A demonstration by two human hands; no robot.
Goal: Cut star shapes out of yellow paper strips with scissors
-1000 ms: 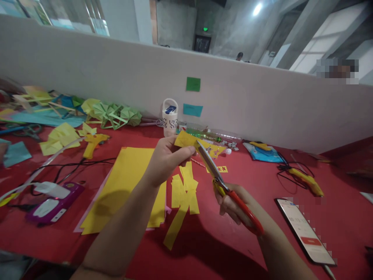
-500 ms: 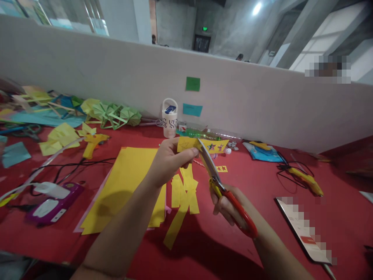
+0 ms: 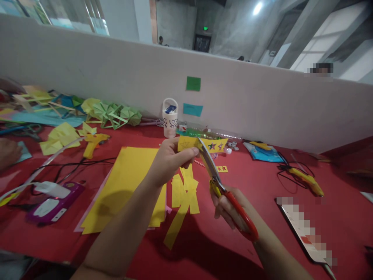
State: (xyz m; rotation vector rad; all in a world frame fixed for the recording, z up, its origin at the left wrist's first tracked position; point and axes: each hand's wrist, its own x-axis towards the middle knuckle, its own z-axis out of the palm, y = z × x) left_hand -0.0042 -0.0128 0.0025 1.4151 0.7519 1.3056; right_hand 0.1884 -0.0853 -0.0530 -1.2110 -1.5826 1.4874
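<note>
Pinched in my left hand (image 3: 173,159) is a yellow paper strip (image 3: 186,144), raised above the table. A star outline is drawn at its left end, and star-shaped holes show at its right. My right hand (image 3: 227,208) grips red-and-yellow scissors (image 3: 211,167), whose blades reach the strip close to my left thumb. Whether the blades are fully closed on the paper I cannot make out. Below lie several loose yellow strips (image 3: 185,190), and a small yellow piece with star holes (image 3: 223,169) rests to their right. A stack of yellow paper (image 3: 131,167) lies under my left forearm.
Purple power strip (image 3: 55,202), yellow glue gun (image 3: 94,144) and cords occupy the left. Another person's hand (image 3: 8,153) is at the left edge. A white cup (image 3: 169,120) and a plastic bottle (image 3: 201,133) are by the partition. A phone (image 3: 303,233) lies right, near a yellow-handled tool (image 3: 305,181).
Another person's hand has come in at the left edge, over the blue paper. My hands, the scissors and the strip have barely moved.
</note>
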